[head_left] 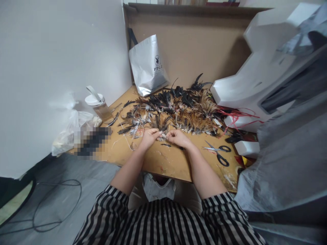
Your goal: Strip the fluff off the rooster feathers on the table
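Note:
Near the front of the wooden table, my left hand pinches the pale base of a bunch of brown feathers. Close on its right, my right hand has thumb and fingers pressed together at the same pale base. The bunch's feathered ends point away from me. Just beyond my hands spreads a wide pile of feather bunches, brown in front and black toward the back. Black-handled scissors lie spread apart to the right of my right hand. A small dark feather rests on the table before my hands.
A silver bag leans against the cardboard panel behind the pile. At left are a lidded drink container and a white plastic bag. Red strings and white foam pieces crowd the right side of the table.

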### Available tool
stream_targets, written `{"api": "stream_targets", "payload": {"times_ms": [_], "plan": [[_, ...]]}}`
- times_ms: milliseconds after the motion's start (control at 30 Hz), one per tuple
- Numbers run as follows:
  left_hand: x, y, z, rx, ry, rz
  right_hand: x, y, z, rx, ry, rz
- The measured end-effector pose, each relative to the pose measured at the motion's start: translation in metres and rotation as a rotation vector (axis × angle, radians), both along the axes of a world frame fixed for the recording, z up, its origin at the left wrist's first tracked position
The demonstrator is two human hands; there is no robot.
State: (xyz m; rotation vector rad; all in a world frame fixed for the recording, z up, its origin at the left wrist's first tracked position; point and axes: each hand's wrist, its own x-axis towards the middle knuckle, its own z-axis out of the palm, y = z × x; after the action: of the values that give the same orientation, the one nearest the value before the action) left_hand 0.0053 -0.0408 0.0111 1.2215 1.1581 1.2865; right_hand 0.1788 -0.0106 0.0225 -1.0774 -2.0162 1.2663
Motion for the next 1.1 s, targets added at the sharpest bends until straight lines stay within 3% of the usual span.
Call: {"api": "stream_targets", "payload": {"times_ms": [600, 900, 1000, 1100], "plan": [[-0.001, 0.002, -0.008, -0.017, 0.059, -0.086, 0.007, 0.002, 0.007, 0.053, 0.035, -0.068], [-0.002, 0.003, -0.013, -0.074, 0.074, -0.166, 0.006, 0.003, 0.007, 0.198, 0.036, -0.086], [-0.002, 0.001, -0.007, -0.081, 0.042, -0.158, 0.004, 0.006, 0.007, 0.333, 0.078, -0.191], [-0.004, 0.001, -0.003, -0.066, -0.014, -0.088, 0.003, 0.007, 0.007, 0.411, 0.191, -0.423]]}}
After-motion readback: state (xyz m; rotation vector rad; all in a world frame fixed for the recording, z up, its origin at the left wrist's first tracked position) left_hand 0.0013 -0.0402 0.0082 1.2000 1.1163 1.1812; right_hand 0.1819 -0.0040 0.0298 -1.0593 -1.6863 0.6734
